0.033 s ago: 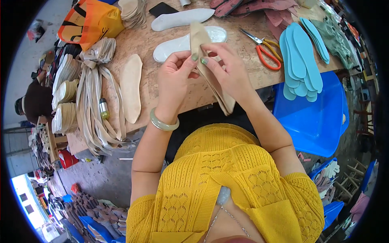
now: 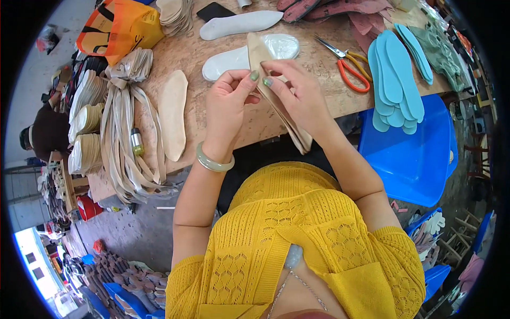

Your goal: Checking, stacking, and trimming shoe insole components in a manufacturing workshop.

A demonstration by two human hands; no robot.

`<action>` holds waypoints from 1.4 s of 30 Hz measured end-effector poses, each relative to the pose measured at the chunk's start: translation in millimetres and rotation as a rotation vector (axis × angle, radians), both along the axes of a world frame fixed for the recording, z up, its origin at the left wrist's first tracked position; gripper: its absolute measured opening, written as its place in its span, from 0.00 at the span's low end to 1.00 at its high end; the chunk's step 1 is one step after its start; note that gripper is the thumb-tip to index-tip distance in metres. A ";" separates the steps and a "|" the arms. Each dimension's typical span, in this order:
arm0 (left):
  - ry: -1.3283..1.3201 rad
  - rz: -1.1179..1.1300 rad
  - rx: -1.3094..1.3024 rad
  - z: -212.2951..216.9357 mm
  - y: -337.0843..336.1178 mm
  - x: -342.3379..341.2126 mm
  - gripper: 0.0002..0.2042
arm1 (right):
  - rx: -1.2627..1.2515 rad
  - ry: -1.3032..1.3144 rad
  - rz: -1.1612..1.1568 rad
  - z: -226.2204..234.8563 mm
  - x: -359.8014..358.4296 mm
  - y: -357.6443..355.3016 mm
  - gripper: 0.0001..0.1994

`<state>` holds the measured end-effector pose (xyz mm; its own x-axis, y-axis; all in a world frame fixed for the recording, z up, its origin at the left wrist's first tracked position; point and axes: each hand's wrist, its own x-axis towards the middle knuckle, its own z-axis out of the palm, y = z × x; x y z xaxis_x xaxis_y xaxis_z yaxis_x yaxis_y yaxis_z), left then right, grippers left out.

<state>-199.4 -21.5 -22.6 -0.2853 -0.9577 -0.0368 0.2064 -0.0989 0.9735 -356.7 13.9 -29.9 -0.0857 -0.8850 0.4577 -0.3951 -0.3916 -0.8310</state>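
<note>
In front of my chest, over the table's near edge, I hold a beige insole (image 2: 285, 119) on a slant, its long edges turned toward me. Two layers seem to show along its lower part. My left hand (image 2: 234, 91) pinches one edge between thumb and curled fingers. From the other side, my right hand (image 2: 297, 90) grips it with thumb and forefinger, near the left thumb. Behind the hands lies a white insole (image 2: 223, 64) beside a clear-wrapped piece (image 2: 281, 47). Another beige insole (image 2: 173, 114) rests flat to the left.
Orange-handled scissors (image 2: 348, 66) and stacked light-blue insoles (image 2: 396, 80) lie right, above a blue plastic tub (image 2: 409, 159). At left are beige strips (image 2: 114, 133), a small bottle (image 2: 137, 142), bundled insoles (image 2: 85, 154) and an orange bag (image 2: 119, 32). Dark red pieces (image 2: 329, 10) lie far back.
The insole's upper end has dipped and tilted slightly to the left. Both hands keep their pinch and have barely moved.
</note>
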 end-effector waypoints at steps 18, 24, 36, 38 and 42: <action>-0.186 -0.183 0.044 -11.3 6.2 10.5 0.09 | 0.431 -0.398 0.242 -8.7 3.3 10.7 0.13; 0.131 -0.012 0.179 -20.1 2.2 17.4 0.12 | 0.455 -0.657 0.202 -36.1 -13.3 -20.6 0.11; 0.740 0.078 0.385 -38.9 -12.1 75.0 0.22 | 0.319 -1.103 -0.062 -72.0 -80.7 -12.4 0.23; 0.542 0.085 0.324 -49.3 -15.2 87.3 0.20 | 0.289 -1.048 -0.068 -66.7 -85.5 -9.9 0.26; 0.189 0.135 0.291 -37.8 -22.2 114.2 0.18 | 0.382 -0.655 -0.110 -58.4 -98.3 6.2 0.33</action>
